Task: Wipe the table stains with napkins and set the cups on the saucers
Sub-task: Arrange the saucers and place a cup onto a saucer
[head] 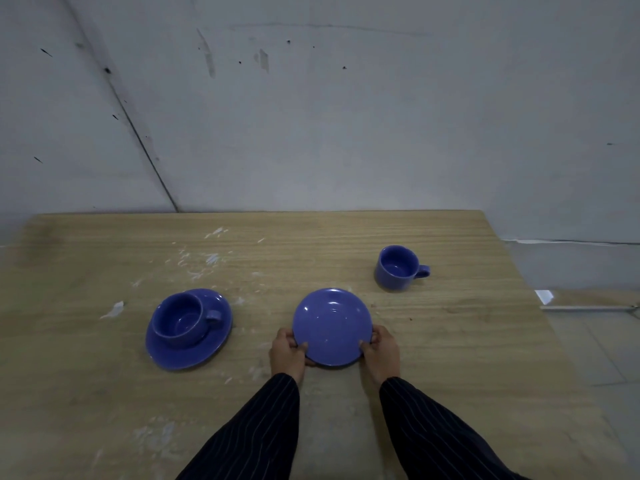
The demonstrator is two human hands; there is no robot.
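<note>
Left hand [287, 351] and right hand [381, 348] pinch opposite rims of empty saucer [331, 325] between them. Loose cup [398, 268] beyond right hand. Risk: saucer slipping onto bench [450, 341]; white stains [207, 259] unwiped.

The scene is dim, with a cool, bluish cast over the grey wall [346, 116]. Light is soft and diffuse, so shadows under the crockery are faint. Small pale highlights sit on the glaze of the empty saucer [331, 323]. A bright patch of glare shows on the floor [544, 295] at right. The wide lens bends the bench [450, 341] edges outward, and the near corners look soft and slightly smeared.
</note>
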